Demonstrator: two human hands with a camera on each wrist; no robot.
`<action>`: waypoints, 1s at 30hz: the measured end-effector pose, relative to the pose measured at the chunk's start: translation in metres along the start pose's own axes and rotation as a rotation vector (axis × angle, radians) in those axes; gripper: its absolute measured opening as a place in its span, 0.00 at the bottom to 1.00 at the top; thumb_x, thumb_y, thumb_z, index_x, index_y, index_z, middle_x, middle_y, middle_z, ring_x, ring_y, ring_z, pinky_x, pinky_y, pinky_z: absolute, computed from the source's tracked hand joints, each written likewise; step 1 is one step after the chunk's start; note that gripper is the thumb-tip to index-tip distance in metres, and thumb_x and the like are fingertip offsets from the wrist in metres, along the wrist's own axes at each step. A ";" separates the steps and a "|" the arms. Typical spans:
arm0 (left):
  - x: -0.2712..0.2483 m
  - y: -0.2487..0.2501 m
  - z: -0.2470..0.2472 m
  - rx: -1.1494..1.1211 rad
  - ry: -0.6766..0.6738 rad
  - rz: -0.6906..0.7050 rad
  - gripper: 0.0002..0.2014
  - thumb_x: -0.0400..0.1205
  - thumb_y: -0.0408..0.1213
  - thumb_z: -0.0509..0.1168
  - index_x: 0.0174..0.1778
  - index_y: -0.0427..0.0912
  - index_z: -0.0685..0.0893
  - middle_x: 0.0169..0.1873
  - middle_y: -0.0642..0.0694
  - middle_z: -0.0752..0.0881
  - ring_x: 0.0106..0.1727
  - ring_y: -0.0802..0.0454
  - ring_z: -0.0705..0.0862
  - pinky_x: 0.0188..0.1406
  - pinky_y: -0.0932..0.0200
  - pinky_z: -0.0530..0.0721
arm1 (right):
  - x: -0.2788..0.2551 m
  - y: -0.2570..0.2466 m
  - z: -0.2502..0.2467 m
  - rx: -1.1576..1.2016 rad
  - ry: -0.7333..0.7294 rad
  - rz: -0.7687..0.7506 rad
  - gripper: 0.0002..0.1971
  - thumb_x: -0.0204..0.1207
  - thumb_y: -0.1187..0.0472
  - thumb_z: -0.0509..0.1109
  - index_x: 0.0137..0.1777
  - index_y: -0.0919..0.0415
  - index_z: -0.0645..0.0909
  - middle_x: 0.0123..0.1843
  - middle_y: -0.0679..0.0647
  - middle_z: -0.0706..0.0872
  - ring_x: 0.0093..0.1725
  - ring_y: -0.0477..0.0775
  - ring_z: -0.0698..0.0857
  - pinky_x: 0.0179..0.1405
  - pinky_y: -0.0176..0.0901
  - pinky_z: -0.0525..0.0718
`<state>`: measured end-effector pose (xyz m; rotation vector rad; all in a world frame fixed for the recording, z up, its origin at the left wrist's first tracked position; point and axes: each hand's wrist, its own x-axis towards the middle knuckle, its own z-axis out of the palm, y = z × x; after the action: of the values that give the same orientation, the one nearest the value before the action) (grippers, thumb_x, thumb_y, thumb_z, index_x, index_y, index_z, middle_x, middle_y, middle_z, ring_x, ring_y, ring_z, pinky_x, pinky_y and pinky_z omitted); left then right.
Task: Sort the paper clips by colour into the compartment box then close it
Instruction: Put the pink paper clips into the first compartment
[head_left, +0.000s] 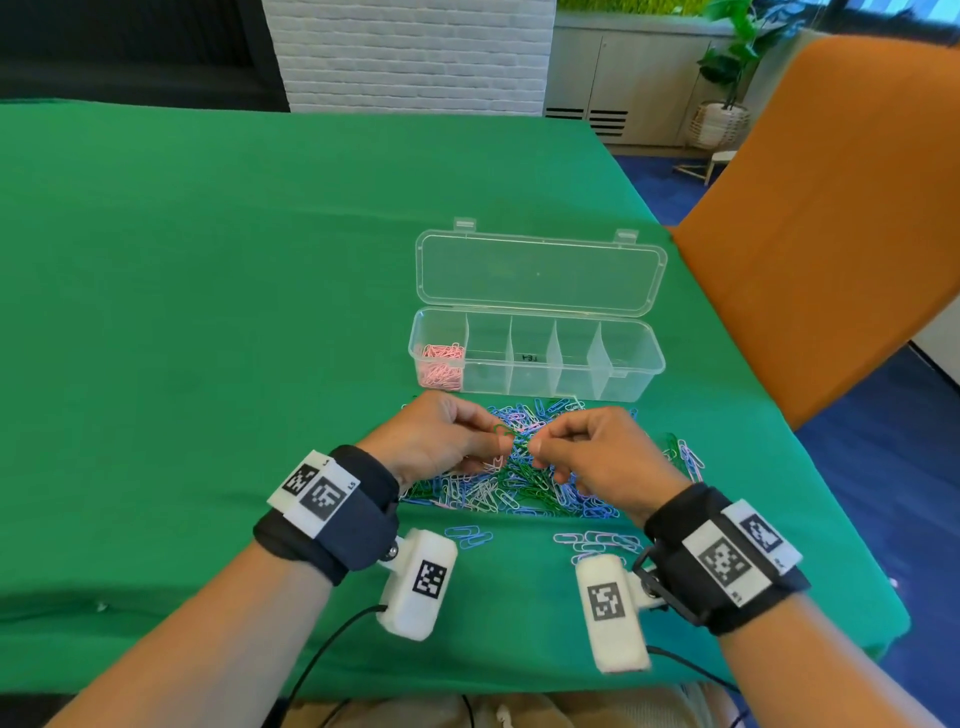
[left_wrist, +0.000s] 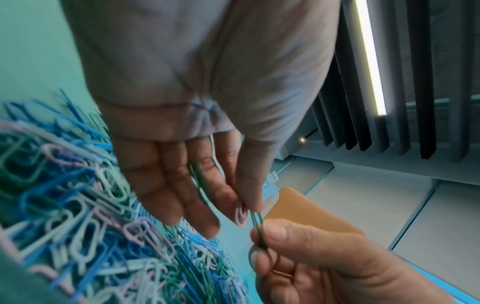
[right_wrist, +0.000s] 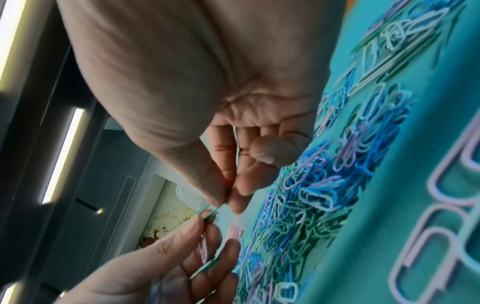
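A heap of blue, green, pink and white paper clips (head_left: 519, 486) lies on the green cloth in front of the clear compartment box (head_left: 626, 373). The box's lid (head_left: 540, 273) is folded back. Only its leftmost compartment holds clips, pink ones (head_left: 441, 364). Both hands hover just above the heap, fingertips almost meeting. My left hand (head_left: 500, 441) pinches one end of a green paper clip (left_wrist: 257, 221) between thumb and forefinger, with a pink clip (left_wrist: 240, 215) beside it and another green clip (left_wrist: 198, 179) lying along its fingers. My right hand (head_left: 537, 448) pinches the same green clip's other end (right_wrist: 214, 208).
An orange chair back (head_left: 831, 208) rises past the table's right edge. A few blue clips (head_left: 470, 536) and pale clips (head_left: 597, 543) lie apart near my wrists. Bare green cloth (head_left: 208, 312) spreads to the left and behind the box.
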<state>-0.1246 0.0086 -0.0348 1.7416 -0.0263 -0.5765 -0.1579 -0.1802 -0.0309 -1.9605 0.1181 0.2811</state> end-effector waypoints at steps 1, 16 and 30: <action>0.001 0.000 0.000 0.044 0.014 0.013 0.04 0.75 0.28 0.76 0.39 0.39 0.89 0.29 0.46 0.89 0.29 0.56 0.84 0.35 0.65 0.85 | 0.000 0.000 0.002 -0.022 0.009 -0.014 0.05 0.76 0.65 0.77 0.38 0.62 0.88 0.37 0.61 0.90 0.27 0.47 0.79 0.22 0.31 0.75; -0.001 0.005 -0.006 0.351 0.138 -0.037 0.12 0.82 0.49 0.70 0.42 0.47 0.94 0.34 0.44 0.77 0.27 0.53 0.69 0.21 0.67 0.65 | 0.003 0.005 -0.001 -0.564 0.007 -0.111 0.07 0.77 0.55 0.75 0.39 0.54 0.89 0.36 0.49 0.90 0.39 0.50 0.86 0.44 0.40 0.83; 0.004 0.005 -0.008 -0.335 0.077 -0.105 0.11 0.86 0.33 0.59 0.38 0.38 0.79 0.27 0.46 0.80 0.22 0.55 0.72 0.15 0.66 0.65 | 0.007 0.001 -0.014 0.038 -0.089 0.033 0.08 0.76 0.57 0.77 0.39 0.61 0.88 0.30 0.51 0.82 0.22 0.45 0.66 0.18 0.31 0.66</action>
<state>-0.1164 0.0129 -0.0310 1.4426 0.2062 -0.5549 -0.1497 -0.1934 -0.0280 -1.9068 0.0977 0.3846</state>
